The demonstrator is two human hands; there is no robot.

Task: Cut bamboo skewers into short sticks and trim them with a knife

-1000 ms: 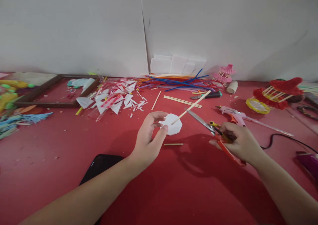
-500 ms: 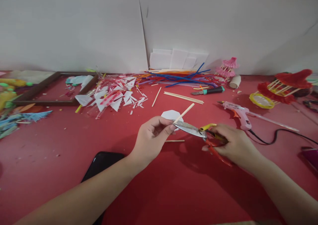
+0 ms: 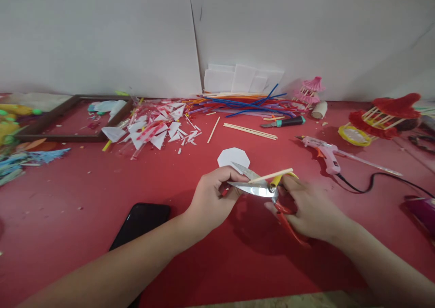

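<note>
left hand (image 3: 210, 199) grip: pinching wooden stick (image 3: 272, 176) | right hand (image 3: 306, 208) grip: clenching steel scissors (image 3: 251, 188)

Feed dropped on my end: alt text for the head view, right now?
The right hand holds scissors, blades open at a thin wooden stick pinched in the left hand, over a red table. A white octagonal piece and a pink glue gun are behind them.

place: craft workspace | signs: glue gun (image 3: 324, 154), paper scraps (image 3: 152, 131), coloured sticks (image 3: 244, 105), red table (image 3: 84, 199)
</note>
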